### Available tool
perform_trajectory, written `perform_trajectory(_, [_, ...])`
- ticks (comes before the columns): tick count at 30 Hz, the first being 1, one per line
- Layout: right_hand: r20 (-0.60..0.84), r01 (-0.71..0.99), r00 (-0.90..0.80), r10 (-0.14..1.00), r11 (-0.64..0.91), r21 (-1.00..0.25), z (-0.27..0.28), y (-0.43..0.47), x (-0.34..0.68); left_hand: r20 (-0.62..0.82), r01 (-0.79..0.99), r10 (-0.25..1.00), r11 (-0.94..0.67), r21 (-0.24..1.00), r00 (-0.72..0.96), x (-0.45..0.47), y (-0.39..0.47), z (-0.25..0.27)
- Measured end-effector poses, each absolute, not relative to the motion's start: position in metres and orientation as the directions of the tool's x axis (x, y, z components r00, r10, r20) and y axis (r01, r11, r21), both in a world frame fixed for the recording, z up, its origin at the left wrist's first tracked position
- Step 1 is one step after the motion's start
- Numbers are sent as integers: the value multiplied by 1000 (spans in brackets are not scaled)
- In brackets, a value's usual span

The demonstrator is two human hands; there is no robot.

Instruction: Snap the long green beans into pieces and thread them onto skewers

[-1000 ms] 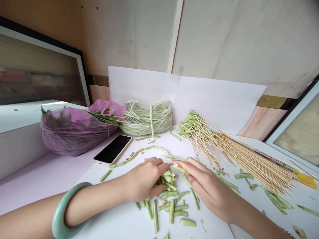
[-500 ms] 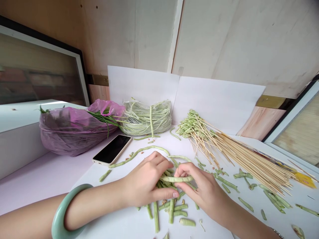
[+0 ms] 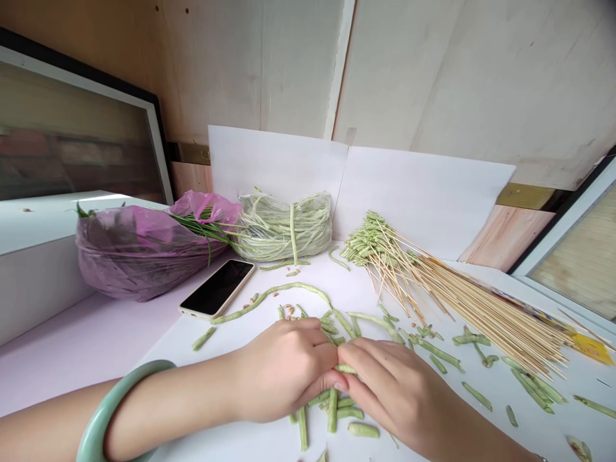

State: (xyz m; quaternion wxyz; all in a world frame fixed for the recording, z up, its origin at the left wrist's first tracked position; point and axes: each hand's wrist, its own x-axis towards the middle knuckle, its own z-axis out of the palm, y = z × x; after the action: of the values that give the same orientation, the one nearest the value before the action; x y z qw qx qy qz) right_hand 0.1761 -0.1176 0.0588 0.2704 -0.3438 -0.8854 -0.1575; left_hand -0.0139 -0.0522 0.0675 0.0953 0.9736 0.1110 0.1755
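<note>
My left hand (image 3: pixel 287 367) and my right hand (image 3: pixel 395 384) meet at the fingertips low in the middle of the view, both closed. Between their pinched fingers shows a short bit of pale green long bean (image 3: pixel 345 369); the fingers cover the rest of it. Snapped bean pieces (image 3: pixel 332 410) lie beneath and just in front of the hands, with more behind them. A whole long bean (image 3: pixel 269 293) curves across the white surface beyond my left hand. Small brownish bean seeds (image 3: pixel 289 309) are scattered near it.
At the back left sits a purple bag of greens (image 3: pixel 144 256), beside a clear bag of long beans (image 3: pixel 308 231). A phone (image 3: pixel 218 289) lies before them. To the right are thin wooden skewers (image 3: pixel 486 314), some bearing bean bundles (image 3: pixel 368 240). Loose bean scraps (image 3: pixel 476 396) lie nearby.
My hands have come closer together, and the right hand has turned knuckles up. The bean piece that showed at length between them is now mostly covered by fingers.
</note>
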Motion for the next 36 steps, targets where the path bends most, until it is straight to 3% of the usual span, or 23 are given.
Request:
perform_trajectory(4, [578, 673, -693, 431, 675, 304, 60, -121, 171, 298, 45, 161, -931, 363, 941, -13, -51, 70])
perform_trajectory(7, [599, 672, -705, 380, 628, 393, 57, -127, 166, 298, -53, 89, -898, 437, 950, -13, -50, 71])
perform_trajectory(13, [579, 612, -747, 326, 677, 409, 51, -136, 163, 225, -218, -105, -792, 570, 969, -12, -53, 66])
perform_trajectory(16, [535, 590, -758, 372, 741, 321, 57, -131, 169, 205, -250, -155, -752, 610, 966, -13, -55, 65])
perform_trajectory(18, [529, 614, -730, 432, 754, 232, 62, -127, 174, 188, -211, -110, -691, 691, 976, -14, -54, 67])
perform_trajectory(21, [541, 676, -653, 530, 730, 101, 69, -122, 182, 141, -68, 101, -519, 852, 985, -16, -48, 71])
perform_trajectory(25, [522, 704, -576, 629, 706, -74, 70, -120, 190, -17, 49, 371, -78, 996, 929, -14, -39, 67])
perform_trajectory(29, [530, 689, -545, 650, 707, -159, 65, -119, 193, -222, 133, 447, 223, 966, 866, -8, -38, 60])
perform_trajectory(36, [671, 567, -565, 480, 816, -107, 57, -114, 180, -280, 169, 445, 273, 947, 851, -5, -41, 57])
